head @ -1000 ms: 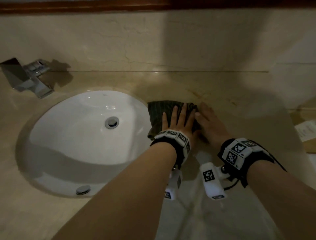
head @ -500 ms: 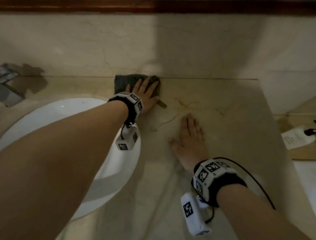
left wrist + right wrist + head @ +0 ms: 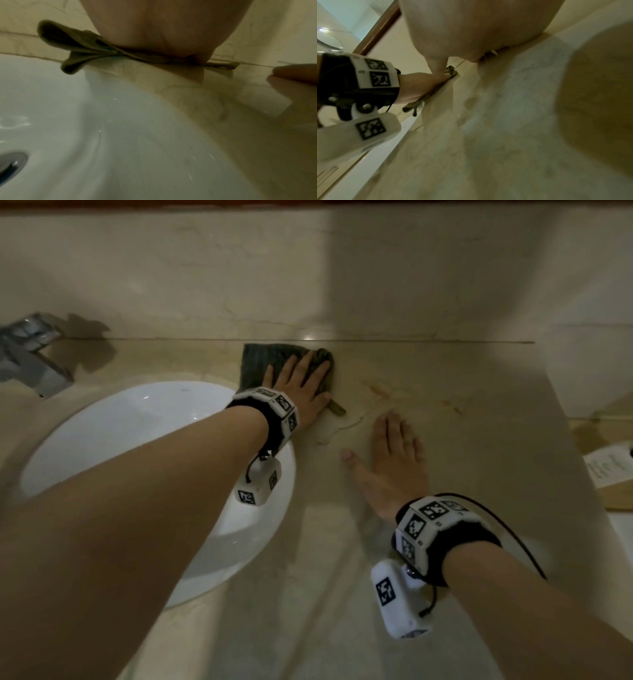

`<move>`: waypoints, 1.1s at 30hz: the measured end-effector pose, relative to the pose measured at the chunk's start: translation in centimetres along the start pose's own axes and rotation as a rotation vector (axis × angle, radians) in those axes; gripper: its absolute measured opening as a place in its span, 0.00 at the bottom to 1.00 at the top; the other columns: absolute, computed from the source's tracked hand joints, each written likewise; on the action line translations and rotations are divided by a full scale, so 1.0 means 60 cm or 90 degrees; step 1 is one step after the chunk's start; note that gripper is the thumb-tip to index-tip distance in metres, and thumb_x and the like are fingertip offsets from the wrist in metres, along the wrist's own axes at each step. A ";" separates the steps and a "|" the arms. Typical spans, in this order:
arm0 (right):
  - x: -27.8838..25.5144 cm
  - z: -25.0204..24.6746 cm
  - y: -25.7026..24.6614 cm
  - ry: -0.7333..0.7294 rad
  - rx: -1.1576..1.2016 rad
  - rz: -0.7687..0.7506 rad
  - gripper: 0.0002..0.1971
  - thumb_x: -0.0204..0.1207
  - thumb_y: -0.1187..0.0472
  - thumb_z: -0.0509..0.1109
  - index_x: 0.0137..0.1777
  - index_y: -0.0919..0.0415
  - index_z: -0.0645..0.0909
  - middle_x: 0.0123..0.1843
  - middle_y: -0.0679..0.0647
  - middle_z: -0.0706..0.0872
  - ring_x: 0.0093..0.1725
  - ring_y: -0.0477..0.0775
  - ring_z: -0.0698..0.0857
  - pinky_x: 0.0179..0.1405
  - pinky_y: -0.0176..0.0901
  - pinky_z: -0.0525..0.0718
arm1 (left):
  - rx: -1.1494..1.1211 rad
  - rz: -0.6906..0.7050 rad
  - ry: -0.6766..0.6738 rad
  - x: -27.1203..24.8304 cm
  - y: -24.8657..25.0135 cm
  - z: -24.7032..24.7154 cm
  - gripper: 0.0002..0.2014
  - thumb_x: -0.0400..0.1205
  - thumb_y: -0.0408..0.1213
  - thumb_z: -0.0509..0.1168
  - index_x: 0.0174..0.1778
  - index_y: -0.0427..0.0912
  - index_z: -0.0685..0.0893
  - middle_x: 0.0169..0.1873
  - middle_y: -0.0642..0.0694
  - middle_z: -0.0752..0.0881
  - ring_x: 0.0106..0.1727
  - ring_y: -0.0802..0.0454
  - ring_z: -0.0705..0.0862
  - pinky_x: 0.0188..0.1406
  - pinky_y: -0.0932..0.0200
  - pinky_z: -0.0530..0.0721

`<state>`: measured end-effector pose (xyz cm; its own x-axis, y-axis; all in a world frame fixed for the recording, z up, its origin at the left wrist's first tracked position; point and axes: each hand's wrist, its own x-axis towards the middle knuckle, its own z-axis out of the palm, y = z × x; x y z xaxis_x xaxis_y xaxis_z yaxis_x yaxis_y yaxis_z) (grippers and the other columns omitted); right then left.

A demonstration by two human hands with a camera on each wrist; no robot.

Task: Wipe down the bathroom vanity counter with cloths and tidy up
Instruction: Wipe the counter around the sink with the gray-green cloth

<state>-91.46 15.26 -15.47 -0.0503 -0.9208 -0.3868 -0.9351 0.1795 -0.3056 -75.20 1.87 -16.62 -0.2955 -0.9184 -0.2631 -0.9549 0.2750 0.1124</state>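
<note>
Grey cloth, soft and floppy, pinned far on counter by flat left hand; right hand spread, bare. Better palmed than pinched.

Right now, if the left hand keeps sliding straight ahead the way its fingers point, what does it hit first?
Probably the marble backsplash. The left hand lies flat on the dark cloth, fingers aimed at the wall close behind; the exact gap is unclear.
</note>
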 end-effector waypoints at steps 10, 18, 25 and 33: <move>0.011 -0.019 0.017 0.003 0.019 -0.019 0.27 0.87 0.55 0.44 0.85 0.60 0.53 0.86 0.57 0.40 0.85 0.56 0.40 0.83 0.51 0.42 | -0.019 0.070 -0.016 -0.139 0.078 0.047 0.31 0.86 0.60 0.41 0.83 0.61 0.37 0.83 0.55 0.35 0.84 0.49 0.35 0.80 0.37 0.34; -0.097 -0.028 0.072 -0.027 -0.067 -0.043 0.35 0.84 0.56 0.56 0.85 0.60 0.42 0.86 0.54 0.36 0.85 0.56 0.39 0.81 0.54 0.39 | -0.007 0.088 -0.045 -0.246 0.128 0.074 0.31 0.86 0.60 0.40 0.83 0.60 0.35 0.83 0.54 0.34 0.84 0.48 0.34 0.80 0.36 0.34; -0.181 0.034 0.082 -0.006 -0.141 -0.006 0.37 0.85 0.43 0.48 0.84 0.59 0.34 0.86 0.54 0.34 0.85 0.57 0.37 0.82 0.59 0.38 | -0.010 0.071 -0.073 -0.367 0.164 0.105 0.31 0.86 0.61 0.40 0.82 0.60 0.34 0.82 0.54 0.29 0.83 0.48 0.30 0.78 0.35 0.31; -0.174 0.046 0.093 0.000 -0.124 -0.032 0.37 0.84 0.42 0.47 0.84 0.58 0.34 0.85 0.54 0.32 0.84 0.57 0.35 0.81 0.60 0.36 | -0.014 0.050 -0.070 -0.411 0.176 0.119 0.32 0.86 0.61 0.41 0.82 0.60 0.34 0.81 0.54 0.28 0.82 0.48 0.30 0.77 0.35 0.30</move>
<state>-95.18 26.81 -15.55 -0.0018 -0.9269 -0.3754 -0.9865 0.0631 -0.1510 -78.23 29.49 -15.78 -0.3723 -0.8570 -0.3563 -0.9280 0.3376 0.1577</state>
